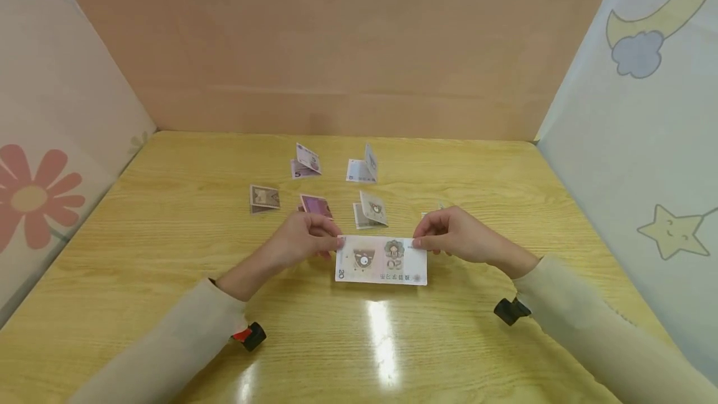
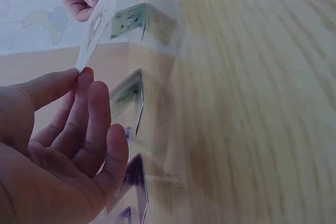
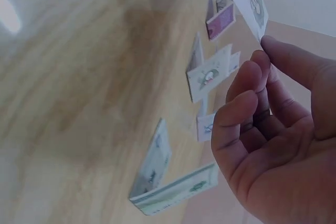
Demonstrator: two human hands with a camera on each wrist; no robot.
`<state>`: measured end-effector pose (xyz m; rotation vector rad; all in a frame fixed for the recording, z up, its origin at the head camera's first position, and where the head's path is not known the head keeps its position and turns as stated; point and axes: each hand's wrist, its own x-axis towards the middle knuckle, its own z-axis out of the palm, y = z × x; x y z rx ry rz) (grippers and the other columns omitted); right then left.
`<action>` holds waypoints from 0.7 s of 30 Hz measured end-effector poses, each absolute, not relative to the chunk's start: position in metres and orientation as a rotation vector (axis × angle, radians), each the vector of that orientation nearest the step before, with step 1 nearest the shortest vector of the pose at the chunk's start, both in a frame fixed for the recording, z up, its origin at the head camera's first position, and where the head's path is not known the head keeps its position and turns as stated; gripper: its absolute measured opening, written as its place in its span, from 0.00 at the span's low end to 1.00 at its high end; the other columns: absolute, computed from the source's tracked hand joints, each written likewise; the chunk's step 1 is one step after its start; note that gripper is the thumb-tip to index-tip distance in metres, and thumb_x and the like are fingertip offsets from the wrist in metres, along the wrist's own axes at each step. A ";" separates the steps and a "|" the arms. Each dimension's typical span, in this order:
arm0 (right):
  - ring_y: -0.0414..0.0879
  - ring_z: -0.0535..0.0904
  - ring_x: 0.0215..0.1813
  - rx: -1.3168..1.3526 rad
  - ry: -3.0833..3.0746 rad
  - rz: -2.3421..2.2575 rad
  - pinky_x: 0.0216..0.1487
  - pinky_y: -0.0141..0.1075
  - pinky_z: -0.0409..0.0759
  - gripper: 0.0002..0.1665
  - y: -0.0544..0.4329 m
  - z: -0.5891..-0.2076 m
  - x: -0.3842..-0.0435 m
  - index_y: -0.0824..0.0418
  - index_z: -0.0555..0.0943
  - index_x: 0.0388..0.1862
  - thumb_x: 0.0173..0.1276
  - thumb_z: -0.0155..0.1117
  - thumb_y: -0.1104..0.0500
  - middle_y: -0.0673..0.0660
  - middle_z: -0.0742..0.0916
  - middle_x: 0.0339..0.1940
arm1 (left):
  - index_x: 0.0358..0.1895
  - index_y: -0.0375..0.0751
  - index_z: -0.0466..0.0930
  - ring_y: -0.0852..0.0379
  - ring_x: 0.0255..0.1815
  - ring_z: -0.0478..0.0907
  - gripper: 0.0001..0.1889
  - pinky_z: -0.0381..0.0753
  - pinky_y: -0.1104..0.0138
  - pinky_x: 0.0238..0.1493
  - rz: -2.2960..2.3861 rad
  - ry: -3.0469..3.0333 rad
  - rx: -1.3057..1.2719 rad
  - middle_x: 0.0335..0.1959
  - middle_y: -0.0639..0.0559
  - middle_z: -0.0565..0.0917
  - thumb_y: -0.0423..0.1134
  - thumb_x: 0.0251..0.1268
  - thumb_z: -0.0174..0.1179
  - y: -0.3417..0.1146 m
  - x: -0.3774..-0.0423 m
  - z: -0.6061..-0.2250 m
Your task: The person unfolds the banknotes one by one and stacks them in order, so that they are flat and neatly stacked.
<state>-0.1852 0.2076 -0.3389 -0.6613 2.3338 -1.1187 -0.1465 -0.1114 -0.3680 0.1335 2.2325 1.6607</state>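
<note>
A flat, pale play banknote (image 1: 381, 260) marked 20 is stretched between both hands above the table, its print partly upside down in the head view. The left hand (image 1: 305, 239) pinches one upper corner between thumb and index finger; in the left wrist view its other fingers curve loosely beneath. At the opposite corner, the right hand (image 1: 457, 235) pinches the note the same way. Just beyond the hands stand a folded magenta note (image 1: 318, 206) and a folded whitish note (image 1: 373, 207). A folded green note (image 3: 176, 195) lies below the right hand, mostly hidden by it in the head view.
Farther back on the wooden table (image 1: 359, 341) are a folded brown note (image 1: 265, 197), a lilac 5 note (image 1: 307, 158) and a pale blue note (image 1: 363, 167). Patterned panels flank the table left and right, with an orange-tan backdrop (image 1: 336, 48) behind.
</note>
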 end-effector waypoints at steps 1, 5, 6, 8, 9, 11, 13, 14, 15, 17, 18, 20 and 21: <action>0.55 0.76 0.29 -0.663 2.328 -1.114 0.27 0.33 0.73 0.05 0.208 -0.341 -0.184 0.62 0.85 0.37 0.69 0.69 0.61 0.60 0.84 0.28 | 0.41 0.34 0.85 0.47 0.32 0.85 0.06 0.84 0.59 0.37 1.637 2.246 0.147 0.32 0.46 0.88 0.32 0.63 0.69 -0.111 -0.145 -0.368; 0.48 0.75 0.29 -0.677 2.312 -1.095 0.28 0.32 0.73 0.04 0.207 -0.351 -0.180 0.62 0.85 0.36 0.69 0.70 0.61 0.54 0.85 0.28 | 0.40 0.36 0.86 0.53 0.29 0.82 0.05 0.81 0.63 0.31 1.520 2.313 0.211 0.28 0.48 0.87 0.32 0.62 0.70 -0.108 -0.140 -0.370; 0.46 0.75 0.29 -0.689 2.316 -1.086 0.28 0.31 0.73 0.04 0.207 -0.353 -0.179 0.62 0.85 0.36 0.69 0.70 0.61 0.53 0.85 0.28 | 0.39 0.38 0.86 0.54 0.28 0.81 0.05 0.79 0.64 0.29 1.479 2.341 0.227 0.27 0.49 0.86 0.33 0.62 0.70 -0.107 -0.139 -0.371; 0.43 0.74 0.29 -0.713 2.319 -1.075 0.28 0.31 0.73 0.04 0.206 -0.358 -0.177 0.62 0.85 0.36 0.68 0.70 0.62 0.52 0.85 0.28 | 0.37 0.40 0.86 0.56 0.25 0.79 0.04 0.77 0.66 0.25 1.412 2.371 0.243 0.26 0.50 0.85 0.33 0.61 0.71 -0.106 -0.138 -0.373; 0.42 0.74 0.29 -0.728 2.323 -1.068 0.29 0.31 0.72 0.04 0.205 -0.360 -0.177 0.62 0.85 0.36 0.68 0.71 0.62 0.51 0.85 0.28 | 0.37 0.41 0.86 0.56 0.24 0.78 0.03 0.77 0.66 0.24 1.383 2.383 0.250 0.26 0.50 0.84 0.33 0.61 0.71 -0.104 -0.137 -0.373; 0.42 0.74 0.29 -0.754 2.333 -1.051 0.30 0.31 0.73 0.03 0.204 -0.364 -0.175 0.62 0.85 0.35 0.67 0.71 0.62 0.50 0.85 0.27 | 0.35 0.42 0.86 0.56 0.22 0.77 0.03 0.76 0.66 0.22 1.337 2.400 0.257 0.25 0.51 0.84 0.32 0.62 0.71 -0.102 -0.135 -0.373; 0.42 0.74 0.30 -0.767 2.344 -1.033 0.31 0.31 0.73 0.03 0.203 -0.367 -0.175 0.62 0.85 0.35 0.66 0.71 0.63 0.50 0.85 0.27 | 0.33 0.42 0.86 0.56 0.20 0.77 0.03 0.76 0.67 0.20 1.305 2.407 0.256 0.24 0.51 0.83 0.32 0.62 0.70 -0.100 -0.134 -0.374; 0.42 0.75 0.30 -0.769 2.353 -1.019 0.31 0.31 0.73 0.03 0.202 -0.368 -0.174 0.61 0.85 0.35 0.66 0.72 0.62 0.49 0.85 0.27 | 0.32 0.41 0.86 0.56 0.20 0.77 0.03 0.77 0.68 0.20 1.290 2.414 0.257 0.24 0.51 0.83 0.31 0.62 0.70 -0.099 -0.134 -0.374; 0.42 0.75 0.30 -0.774 2.364 -1.003 0.31 0.32 0.73 0.03 0.201 -0.370 -0.174 0.61 0.85 0.35 0.66 0.72 0.62 0.49 0.85 0.26 | 0.32 0.41 0.85 0.57 0.20 0.76 0.04 0.76 0.68 0.20 1.276 2.425 0.262 0.23 0.51 0.83 0.31 0.62 0.70 -0.098 -0.133 -0.374; 0.42 0.75 0.30 -0.783 2.383 -0.976 0.32 0.32 0.74 0.02 0.200 -0.372 -0.174 0.60 0.86 0.35 0.66 0.72 0.62 0.48 0.85 0.26 | 0.30 0.42 0.85 0.58 0.19 0.76 0.05 0.76 0.68 0.20 1.245 2.450 0.276 0.22 0.52 0.82 0.30 0.61 0.71 -0.096 -0.133 -0.376; 0.42 0.75 0.30 -0.791 2.396 -0.961 0.32 0.32 0.74 0.02 0.200 -0.374 -0.174 0.59 0.86 0.35 0.66 0.72 0.62 0.47 0.85 0.26 | 0.29 0.43 0.85 0.58 0.19 0.75 0.06 0.76 0.68 0.21 1.220 2.470 0.289 0.22 0.52 0.82 0.31 0.61 0.71 -0.095 -0.133 -0.377; 0.41 0.75 0.30 -0.810 2.422 -0.933 0.33 0.33 0.74 0.02 0.200 -0.376 -0.174 0.58 0.86 0.34 0.66 0.72 0.62 0.46 0.84 0.26 | 0.27 0.44 0.84 0.59 0.20 0.74 0.07 0.76 0.68 0.22 1.169 2.514 0.321 0.22 0.54 0.81 0.31 0.60 0.72 -0.093 -0.133 -0.378; 0.41 0.75 0.30 -0.821 2.432 -0.925 0.33 0.33 0.74 0.03 0.200 -0.377 -0.174 0.58 0.85 0.34 0.66 0.73 0.62 0.46 0.84 0.26 | 0.26 0.45 0.84 0.59 0.20 0.74 0.08 0.76 0.67 0.23 1.142 2.536 0.337 0.22 0.54 0.81 0.32 0.59 0.72 -0.093 -0.133 -0.379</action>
